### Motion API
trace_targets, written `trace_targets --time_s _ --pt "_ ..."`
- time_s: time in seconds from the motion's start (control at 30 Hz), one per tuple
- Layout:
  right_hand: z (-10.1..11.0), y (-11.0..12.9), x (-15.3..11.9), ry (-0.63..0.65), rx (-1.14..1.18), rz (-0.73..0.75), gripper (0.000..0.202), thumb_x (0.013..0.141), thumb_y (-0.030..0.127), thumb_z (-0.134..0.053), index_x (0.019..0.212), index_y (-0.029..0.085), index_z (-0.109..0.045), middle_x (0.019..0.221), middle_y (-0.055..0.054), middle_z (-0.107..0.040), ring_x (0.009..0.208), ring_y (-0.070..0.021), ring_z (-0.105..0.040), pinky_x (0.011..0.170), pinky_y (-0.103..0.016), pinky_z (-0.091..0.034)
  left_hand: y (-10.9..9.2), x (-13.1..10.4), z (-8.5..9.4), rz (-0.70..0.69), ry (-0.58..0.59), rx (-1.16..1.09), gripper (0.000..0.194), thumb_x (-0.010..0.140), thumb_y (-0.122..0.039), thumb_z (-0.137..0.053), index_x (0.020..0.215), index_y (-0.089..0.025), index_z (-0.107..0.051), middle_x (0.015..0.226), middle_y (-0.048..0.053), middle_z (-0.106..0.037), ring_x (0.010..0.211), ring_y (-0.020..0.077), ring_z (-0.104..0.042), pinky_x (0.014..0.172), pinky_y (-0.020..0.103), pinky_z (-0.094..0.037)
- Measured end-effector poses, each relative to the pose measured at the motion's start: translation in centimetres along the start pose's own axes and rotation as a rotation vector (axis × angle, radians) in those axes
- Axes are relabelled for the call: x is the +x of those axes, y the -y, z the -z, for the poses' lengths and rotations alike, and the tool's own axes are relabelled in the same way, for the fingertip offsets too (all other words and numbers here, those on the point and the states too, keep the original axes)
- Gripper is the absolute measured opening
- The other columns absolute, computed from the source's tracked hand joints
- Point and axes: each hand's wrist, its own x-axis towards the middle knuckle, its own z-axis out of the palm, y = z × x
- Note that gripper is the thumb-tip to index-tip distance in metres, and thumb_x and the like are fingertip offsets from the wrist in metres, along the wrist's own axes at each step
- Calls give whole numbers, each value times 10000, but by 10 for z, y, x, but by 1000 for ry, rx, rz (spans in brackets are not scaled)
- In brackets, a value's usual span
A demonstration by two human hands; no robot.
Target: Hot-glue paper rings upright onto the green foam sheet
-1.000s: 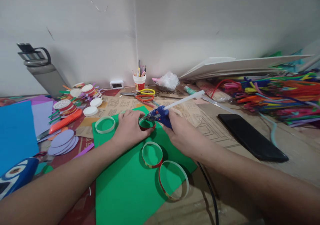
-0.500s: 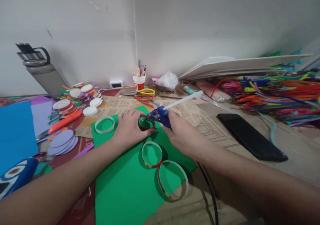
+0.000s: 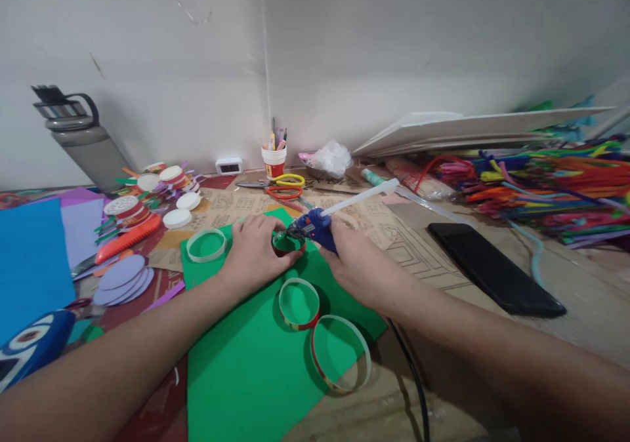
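Held a small red ring [image 3: 287, 251] between thumb and fingers of the left hand [image 3: 252, 248], down on the green sheet [image 3: 236, 363]. Gripped a blue glue gun [image 3: 317, 229] in the right hand [image 3: 357, 258], nozzle over the ring's opening; could not tell whether touching. Seemed best to press the ring lightly, run the tip slowly around the inner edge and hold the left fingertips clear of the heat.

Saw, from the left, a blue sheet [image 3: 34, 258], a bottle [image 3: 93, 150], purple discs [image 3: 123, 279] and a pale ring [image 3: 209, 258] beside the left hand. Looked easy to knock a middle ring [image 3: 299, 326] and a larger ring [image 3: 325, 375], or snag the cord [image 3: 413, 363] beneath the right forearm. Noted a phone [image 3: 495, 268] and pipe cleaners [image 3: 551, 193] farther right.
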Motion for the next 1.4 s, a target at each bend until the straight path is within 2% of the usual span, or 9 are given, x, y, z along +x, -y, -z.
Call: trace_targets --time_s 0.27,0.5,1.07,1.4 --pt "1 1 0 -1 4 -1 394 932 254 -486 1311 150 -490 1103 -169 -681 1124 -318 -613 894 -406 -470 -1 2 1 22 10 -10 419 734 -563 -703 967 -225 -615 1024 66 -692 1049 303 -589 924 468 -389" --pt "1 4 -1 0 -5 5 362 928 252 -479 1271 138 -508 1112 -181 -678 1126 -330 -614 899 -413 -473 -1 1 1 10 3 -8 435 733 -560 -705 983 -216 -613 1023 58 -687 1039 301 -592 911 474 -395" --pt "-1 2 -2 -7 11 19 383 927 242 -474 1299 153 -487 1115 -164 -677 1126 -315 -608 889 -405 -472 1 2 -1 21 13 -11 436 733 -572 -701 977 -223 -608 1047 64 -690 1054 295 -584 951 477 -374" --pt "0 9 -3 58 -39 -31 419 924 251 -474 1323 121 -467 1087 -179 -671 953 -307 -652 756 -384 -482 -1 1 0 33 2 -15 499 744 -586 -680 1066 -216 -589 1058 75 -683 1048 300 -586 938 471 -377"
